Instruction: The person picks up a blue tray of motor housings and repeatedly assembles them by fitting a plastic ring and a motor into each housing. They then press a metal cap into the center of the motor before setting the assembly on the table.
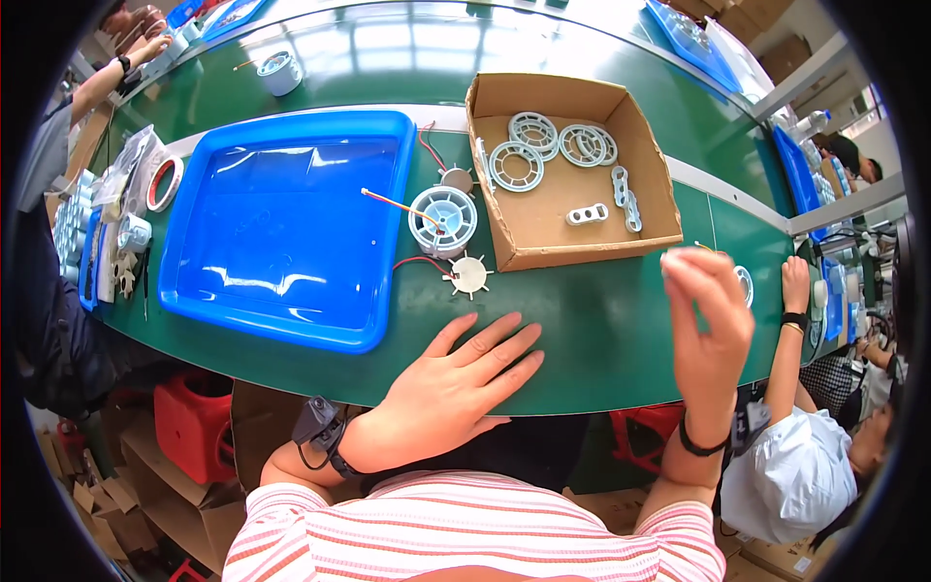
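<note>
My left hand [465,381] lies palm down on the green tabletop with its fingers spread, holding nothing. Above the table, right of the cardboard box, my right hand [713,306] is raised with thumb and fingertips drawn together; whatever they may pinch is too small to make out. Beyond my left fingers sits a white disc with short prongs and a red wire [469,275]. A pale blue round housing with ribs and a thin cable [443,221] stands behind it, and a greyish disc [456,181] lies farther back. Partly hidden behind my right hand is a pale ring-shaped part [744,287].
An open cardboard box [543,257] contains several pale rings [516,167] and small oblong pieces [588,214]. At left lies a blue tray [272,242], with a tape roll [165,184] beside it. Another housing [279,73] stands farther back. A co-worker's hand [795,283] rests at right.
</note>
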Available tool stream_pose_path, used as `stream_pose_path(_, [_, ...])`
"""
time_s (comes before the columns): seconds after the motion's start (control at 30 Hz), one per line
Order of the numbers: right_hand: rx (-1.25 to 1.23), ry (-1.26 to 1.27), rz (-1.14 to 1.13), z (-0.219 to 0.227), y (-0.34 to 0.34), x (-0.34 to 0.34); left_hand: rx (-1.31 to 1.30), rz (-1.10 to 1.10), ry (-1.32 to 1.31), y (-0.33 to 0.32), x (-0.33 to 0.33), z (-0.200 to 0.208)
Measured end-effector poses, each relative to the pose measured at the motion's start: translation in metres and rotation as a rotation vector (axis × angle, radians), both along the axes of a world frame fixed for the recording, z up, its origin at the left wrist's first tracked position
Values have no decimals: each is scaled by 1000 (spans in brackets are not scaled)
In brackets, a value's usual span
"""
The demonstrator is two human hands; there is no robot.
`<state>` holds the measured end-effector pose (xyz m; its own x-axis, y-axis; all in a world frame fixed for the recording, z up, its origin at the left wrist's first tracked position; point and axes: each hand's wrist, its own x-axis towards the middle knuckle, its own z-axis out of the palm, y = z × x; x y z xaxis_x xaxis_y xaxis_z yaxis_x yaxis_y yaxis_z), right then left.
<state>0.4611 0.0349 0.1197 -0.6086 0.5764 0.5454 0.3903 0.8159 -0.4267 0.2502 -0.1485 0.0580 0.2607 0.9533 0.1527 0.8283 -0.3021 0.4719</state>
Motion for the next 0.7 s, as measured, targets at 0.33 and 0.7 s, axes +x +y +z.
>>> stream_pose_path(0.33, [9, -223, 345, -3, 80, -107, 32, -34, -55, 0, -4, -4])
stream_pose_path(0.7, [293, -652, 332, -10, 81, -134, 57, -27, -27, -4, -2, -9])
